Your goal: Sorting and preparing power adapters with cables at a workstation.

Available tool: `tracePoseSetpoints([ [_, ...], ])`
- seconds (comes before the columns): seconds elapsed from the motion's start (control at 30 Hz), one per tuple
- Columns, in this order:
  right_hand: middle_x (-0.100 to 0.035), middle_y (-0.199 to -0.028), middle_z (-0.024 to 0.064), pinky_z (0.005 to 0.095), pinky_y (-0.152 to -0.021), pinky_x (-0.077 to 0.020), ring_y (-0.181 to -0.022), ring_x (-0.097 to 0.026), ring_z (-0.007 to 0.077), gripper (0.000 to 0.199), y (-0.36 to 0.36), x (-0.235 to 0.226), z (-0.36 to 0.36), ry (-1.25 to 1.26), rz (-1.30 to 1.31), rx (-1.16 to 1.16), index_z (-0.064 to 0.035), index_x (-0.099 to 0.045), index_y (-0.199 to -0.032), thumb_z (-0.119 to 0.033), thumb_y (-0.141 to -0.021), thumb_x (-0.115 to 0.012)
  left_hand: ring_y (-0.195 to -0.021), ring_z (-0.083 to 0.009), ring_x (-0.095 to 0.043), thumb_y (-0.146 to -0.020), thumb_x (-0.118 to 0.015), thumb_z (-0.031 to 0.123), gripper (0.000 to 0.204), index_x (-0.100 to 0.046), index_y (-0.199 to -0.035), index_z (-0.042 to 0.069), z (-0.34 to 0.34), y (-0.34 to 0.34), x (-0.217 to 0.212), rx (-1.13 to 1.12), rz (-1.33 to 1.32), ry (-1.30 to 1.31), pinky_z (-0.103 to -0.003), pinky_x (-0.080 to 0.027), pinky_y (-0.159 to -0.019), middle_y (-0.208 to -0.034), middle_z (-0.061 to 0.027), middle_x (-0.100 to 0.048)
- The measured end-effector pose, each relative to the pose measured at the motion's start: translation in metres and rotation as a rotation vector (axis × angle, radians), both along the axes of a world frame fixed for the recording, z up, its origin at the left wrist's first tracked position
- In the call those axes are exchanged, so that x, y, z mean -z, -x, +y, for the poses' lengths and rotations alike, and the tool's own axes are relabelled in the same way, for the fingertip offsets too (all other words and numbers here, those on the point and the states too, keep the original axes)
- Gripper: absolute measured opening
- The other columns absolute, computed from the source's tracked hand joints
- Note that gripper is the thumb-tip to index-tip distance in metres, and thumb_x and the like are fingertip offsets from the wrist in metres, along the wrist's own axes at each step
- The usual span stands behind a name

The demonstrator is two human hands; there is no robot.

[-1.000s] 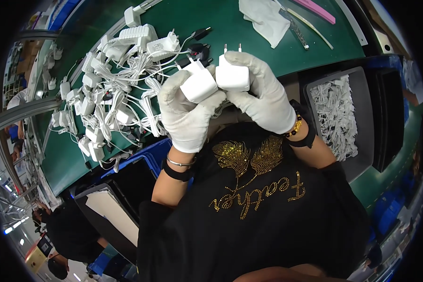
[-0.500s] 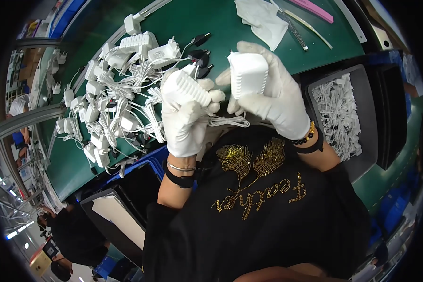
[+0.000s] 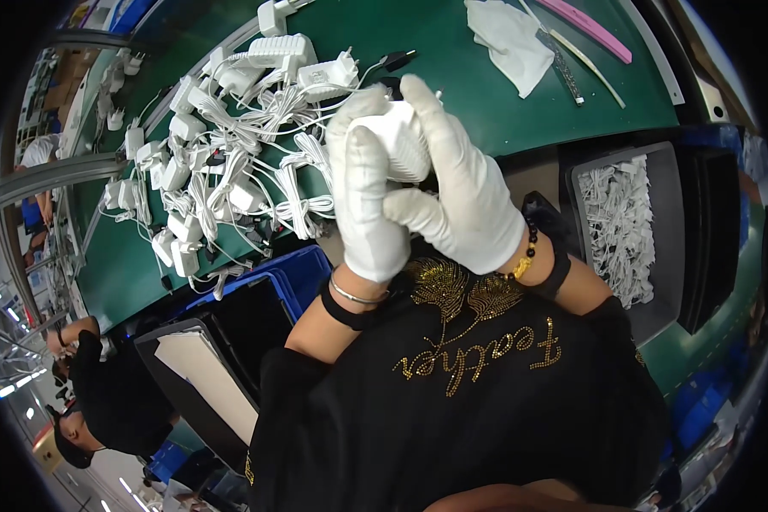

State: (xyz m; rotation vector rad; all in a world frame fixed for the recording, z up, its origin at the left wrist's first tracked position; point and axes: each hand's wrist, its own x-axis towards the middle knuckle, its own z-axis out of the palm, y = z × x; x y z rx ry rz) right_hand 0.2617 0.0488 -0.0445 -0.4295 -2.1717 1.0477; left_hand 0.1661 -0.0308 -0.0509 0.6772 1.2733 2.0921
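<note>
Both my hands wear white gloves and meet above the near edge of the green bench. Between them is a white power adapter (image 3: 404, 141) with ribbed sides. My left hand (image 3: 367, 192) is closed round its left side, thumb raised along it. My right hand (image 3: 469, 183) closes on it from the right, fingers over the far end and thumb at the near side. The gloves cover much of it, and I cannot tell whether a second adapter is behind. To the left lies a pile of white adapters (image 3: 247, 198) with bundled cables and black plugs.
A grey bin (image 3: 670, 183) of small white pieces stands at the right. On the far bench (image 3: 452, 60) lie a white cloth (image 3: 514, 51), a pink strip (image 3: 590, 30) and a pale thin tool (image 3: 593, 72). A blue crate (image 3: 303, 277) and a box with papers (image 3: 205, 384) sit lower left.
My hands were apart, each holding a white adapter. They have come together, the right moving left and the left moving right, and only one adapter shows clearly between them.
</note>
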Motion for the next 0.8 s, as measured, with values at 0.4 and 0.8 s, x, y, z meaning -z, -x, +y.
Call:
tracePoseSetpoints([
  [0.4,-0.059,-0.095,0.0179,0.0324,-0.057,-0.0474,-0.074,-0.059,0.023,0.066,-0.011,-0.003,0.055,1.601,0.878,-0.611,-0.0042,-0.041,-0.142,-0.054,-0.099,-0.039,-0.112,-0.0317,-0.056,-0.078,-0.074,0.022,0.046,-0.061,-0.118,0.005,0.0,0.042,-0.02,0.171,1.336,0.472,-0.044,-0.039,-0.103,-0.112,-0.0136,-0.064],
  [0.8,-0.043,-0.054,0.0012,0.0233,-0.03,-0.0268,-0.033,-0.032,0.0104,0.053,-0.021,0.003,0.075,1.751,0.899,-0.842,-0.001,-0.041,-0.142,-0.034,-0.101,-0.034,-0.103,-0.0251,-0.065,-0.098,-0.058,0.017,0.021,-0.067,-0.107,0.001,-0.012,0.039,-0.028,-0.332,0.837,0.011,-0.037,-0.051,-0.09,-0.111,-0.016,-0.067],
])
